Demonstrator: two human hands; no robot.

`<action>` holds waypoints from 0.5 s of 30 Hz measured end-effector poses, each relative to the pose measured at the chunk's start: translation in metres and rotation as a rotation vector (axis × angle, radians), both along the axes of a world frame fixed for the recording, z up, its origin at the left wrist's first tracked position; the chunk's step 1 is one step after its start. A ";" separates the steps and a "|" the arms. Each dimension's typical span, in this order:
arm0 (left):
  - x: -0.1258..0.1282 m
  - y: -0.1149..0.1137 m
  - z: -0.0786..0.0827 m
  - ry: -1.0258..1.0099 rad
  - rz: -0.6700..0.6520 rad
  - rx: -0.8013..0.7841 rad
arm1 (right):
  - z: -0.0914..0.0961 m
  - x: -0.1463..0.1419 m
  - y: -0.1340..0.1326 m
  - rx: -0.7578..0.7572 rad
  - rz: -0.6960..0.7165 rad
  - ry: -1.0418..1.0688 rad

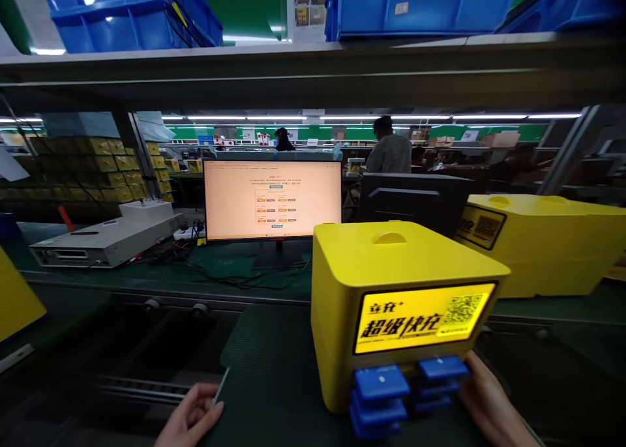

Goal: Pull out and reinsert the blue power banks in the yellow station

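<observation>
A yellow charging station (pixel 386 271) stands on a dark green mat (pixel 274 375) in front of me, its lit front panel showing black characters and a QR code. Several blue power banks (pixel 391 388) stick out of its lower slots. My right hand (pixel 491 404) rests by the station's lower right corner, fingers touching the right-hand blue power banks. My left hand (pixel 193 418) lies at the mat's left edge, pinching a thin white card-like strip (pixel 221 385) that points upward.
A lit monitor (pixel 272 199) stands behind the mat. A white instrument box (pixel 107 238) sits at left with cables. A second yellow station (pixel 542 242) is at right, another yellow edge (pixel 14 300) far left. Blue bins (pixel 127 14) sit overhead. People work in the background.
</observation>
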State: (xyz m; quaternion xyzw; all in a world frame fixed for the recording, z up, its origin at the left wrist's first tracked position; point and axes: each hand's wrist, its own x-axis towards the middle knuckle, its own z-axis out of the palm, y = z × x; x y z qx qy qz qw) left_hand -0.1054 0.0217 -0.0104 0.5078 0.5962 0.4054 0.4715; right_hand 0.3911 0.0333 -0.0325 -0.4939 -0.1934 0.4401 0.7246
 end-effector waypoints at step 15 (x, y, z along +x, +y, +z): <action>0.117 -0.016 0.005 0.716 -0.267 0.439 | 0.013 -0.035 -0.016 0.024 -0.197 -0.020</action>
